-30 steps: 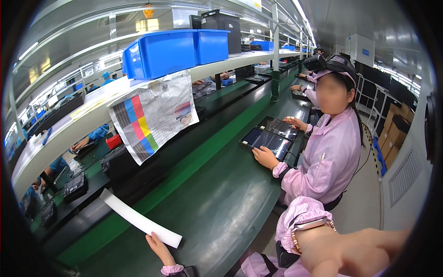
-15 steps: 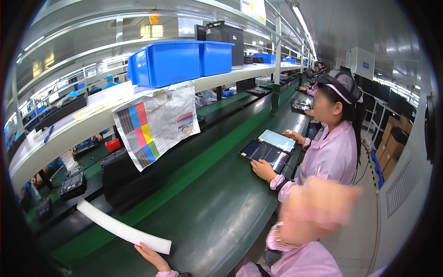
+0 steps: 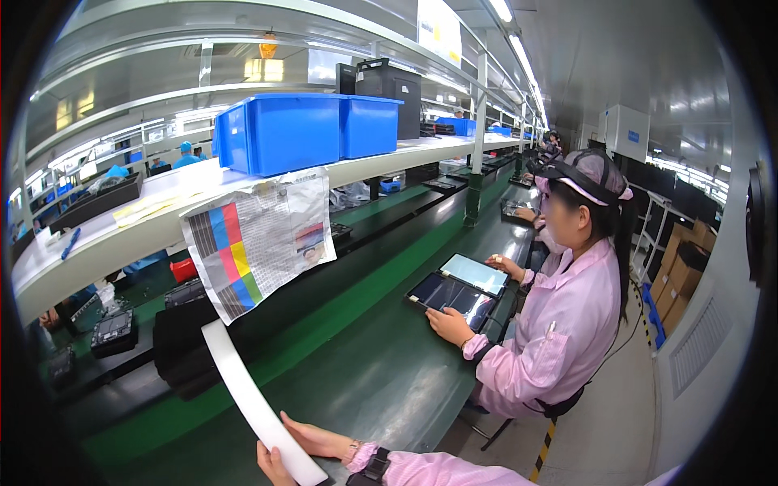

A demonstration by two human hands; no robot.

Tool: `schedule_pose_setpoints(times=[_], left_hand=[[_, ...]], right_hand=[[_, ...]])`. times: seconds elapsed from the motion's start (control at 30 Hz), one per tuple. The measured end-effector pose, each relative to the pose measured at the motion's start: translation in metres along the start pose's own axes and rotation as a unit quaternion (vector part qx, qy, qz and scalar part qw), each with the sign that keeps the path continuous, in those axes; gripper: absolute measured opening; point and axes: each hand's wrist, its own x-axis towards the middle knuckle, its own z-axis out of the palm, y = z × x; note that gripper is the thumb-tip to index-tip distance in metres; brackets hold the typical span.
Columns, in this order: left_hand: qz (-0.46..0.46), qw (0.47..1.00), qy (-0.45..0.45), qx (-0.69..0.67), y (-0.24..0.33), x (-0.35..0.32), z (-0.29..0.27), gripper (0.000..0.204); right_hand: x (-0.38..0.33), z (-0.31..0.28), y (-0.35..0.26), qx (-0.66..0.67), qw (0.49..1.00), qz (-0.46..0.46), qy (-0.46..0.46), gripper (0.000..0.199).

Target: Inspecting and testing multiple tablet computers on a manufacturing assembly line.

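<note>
A long white strip (image 3: 251, 389), slightly bowed and smooth like foam or plastic, slants across the lower left above the green bench. My left hand (image 3: 274, 465) is at its lower left edge, fingers curled against it; most of this hand is cut off by the picture's lower border. From the right, my right hand (image 3: 316, 439) closes on the opposite edge near the same end, with part of its fingers hidden behind the strip. A pink sleeve and black wristband show on my right arm. The strip's far end reaches a black cloth-like bundle (image 3: 188, 348).
On the right, a co-worker in pink handles an open device with two dark panels (image 3: 466, 292) on the bench (image 3: 381, 389). Blue bins (image 3: 296, 134) stand on the shelf, and a printed sheet (image 3: 259, 243) hangs from it. Black devices (image 3: 115, 332) lie at left.
My right hand, raised and blurred before, has come down onto the strip. The strip has swung steeper, its far end shifting right. The view has turned slightly.
</note>
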Motion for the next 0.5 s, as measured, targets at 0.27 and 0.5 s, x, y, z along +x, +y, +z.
schedule_pose_setpoints(times=[0.27, 0.5], left_hand=[[-0.085, 0.995, -0.042, 0.028, -0.033, 0.003, -0.009, 0.035], [-0.106, 0.994, -0.040, -0.009, -0.005, 0.004, 0.007, 0.035]], right_hand=[[-0.004, 0.013, 0.002, -0.009, 0.997, 0.001, -0.078, 0.060], [0.003, -0.005, -0.001, 0.135, 0.986, -0.045, -0.089, 0.048]])
